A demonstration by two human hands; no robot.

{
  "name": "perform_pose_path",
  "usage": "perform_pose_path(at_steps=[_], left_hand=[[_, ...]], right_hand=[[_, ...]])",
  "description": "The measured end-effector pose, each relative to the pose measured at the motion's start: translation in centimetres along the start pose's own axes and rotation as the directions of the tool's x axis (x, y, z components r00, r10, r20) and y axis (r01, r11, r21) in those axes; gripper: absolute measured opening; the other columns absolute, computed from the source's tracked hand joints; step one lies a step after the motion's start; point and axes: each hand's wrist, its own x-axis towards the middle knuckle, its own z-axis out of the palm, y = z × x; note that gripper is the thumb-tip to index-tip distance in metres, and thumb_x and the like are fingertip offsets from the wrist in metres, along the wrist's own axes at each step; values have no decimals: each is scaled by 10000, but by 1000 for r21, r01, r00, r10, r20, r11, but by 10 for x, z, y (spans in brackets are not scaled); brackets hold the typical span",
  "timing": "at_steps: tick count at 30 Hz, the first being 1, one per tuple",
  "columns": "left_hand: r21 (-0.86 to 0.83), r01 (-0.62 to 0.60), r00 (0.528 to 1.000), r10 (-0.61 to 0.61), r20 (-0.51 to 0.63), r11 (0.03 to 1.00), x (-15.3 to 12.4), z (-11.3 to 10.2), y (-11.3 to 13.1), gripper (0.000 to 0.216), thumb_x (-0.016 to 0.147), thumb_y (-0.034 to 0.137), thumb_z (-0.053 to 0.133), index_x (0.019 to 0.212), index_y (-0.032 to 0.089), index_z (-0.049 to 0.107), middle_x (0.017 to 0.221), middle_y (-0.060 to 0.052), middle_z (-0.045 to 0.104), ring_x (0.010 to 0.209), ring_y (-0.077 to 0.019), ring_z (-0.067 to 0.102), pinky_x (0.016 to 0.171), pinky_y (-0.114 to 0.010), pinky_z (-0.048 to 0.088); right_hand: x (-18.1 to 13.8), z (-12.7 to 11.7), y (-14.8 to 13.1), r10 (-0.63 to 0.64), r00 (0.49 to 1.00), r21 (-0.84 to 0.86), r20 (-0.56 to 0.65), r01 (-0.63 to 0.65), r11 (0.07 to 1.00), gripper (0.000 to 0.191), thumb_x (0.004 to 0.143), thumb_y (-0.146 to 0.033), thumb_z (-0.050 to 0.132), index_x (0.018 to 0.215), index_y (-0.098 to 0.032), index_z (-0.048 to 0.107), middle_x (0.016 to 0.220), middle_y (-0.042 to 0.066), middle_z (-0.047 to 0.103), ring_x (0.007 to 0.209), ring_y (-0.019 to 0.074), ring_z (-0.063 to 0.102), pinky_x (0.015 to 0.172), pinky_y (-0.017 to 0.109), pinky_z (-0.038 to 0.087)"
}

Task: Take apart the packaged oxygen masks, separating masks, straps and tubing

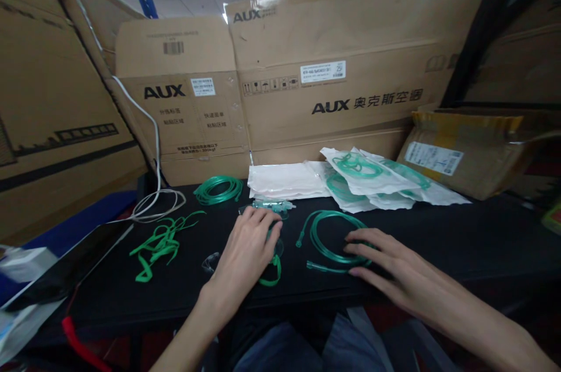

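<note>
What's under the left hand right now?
A green strap shows beside the left hand, and a pale green plastic piece lies just beyond it. Whatever is directly beneath the palm is covered, so I can't tell.

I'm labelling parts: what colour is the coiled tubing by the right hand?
The coiled tubing is translucent green; head view.

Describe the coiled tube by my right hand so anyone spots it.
Below the tall AUX cardboard is a black table. Toward its front, an unwrapped green coiled tube lies partly under your right hand. Unlike the back-left coil, it has two ends sticking out toward your left hand.
</note>
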Motion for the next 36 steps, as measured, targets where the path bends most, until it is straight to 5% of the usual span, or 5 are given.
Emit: perform_pose_path(at_steps=[6, 10, 21, 27, 36], left_hand=[[38, -332, 921, 316, 227, 942, 14, 7, 10, 297, 948, 73, 492, 1158, 214, 648, 1140, -66, 680, 1125, -260, 551, 964, -404, 435], [74, -421, 873, 382, 301, 904, 22, 14, 15, 383, 898, -17, 475, 1180, 203, 612, 1157, -82, 639, 1143, -270, 538, 965, -410, 419], [-136, -451, 823, 470, 319, 882, 37, 11, 17, 198, 950, 59, 508, 1012, 206, 625, 1136, -55, 583, 1116, -223, 545, 1052, -390, 402], [-285, -320, 894, 387, 226, 904, 28, 12, 36, 123, 1005, 279, 546, 1058, 196, 619, 1110, -48, 644, 1108, -211, 575, 1038, -349, 431], [-276, -162, 941, 232, 245, 947, 11, 32, 70, 138, 988, 226, 565, 1011, 164, 686, 1034, -60, 719, 993, -219, 659, 896, -320, 501]], right_hand=[[7, 21, -22, -85, 995, -41, -41, 84, 996, 132, 975, -204, 561, 1035, -232, 675, 1211, 99, 678, 1152, 267, 641, 959, 431, 553], [7, 24, -23, -97, 993, -74, -71, 92, 993, 132, 976, -183, 535, 976, -224, 660, 1161, 104, 690, 1080, 262, 663, 899, 418, 563], [-3, 48, -20, -53, 986, -100, -157, 38, 994, 224, 980, -114, 416, 987, -227, 609, 1195, 105, 668, 1181, 258, 614, 959, 433, 551], [-5, 66, -26, 73, 962, -78, -265, -97, 992, 176, 995, -178, 450, 929, -231, 604, 1256, 112, 608, 1217, 279, 583, 942, 453, 581], [2, 52, -40, 48, 942, -137, -333, -99, 986, 106, 968, -180, 515, 1012, -199, 610, 1170, 157, 649, 1080, 299, 648, 854, 459, 593]])
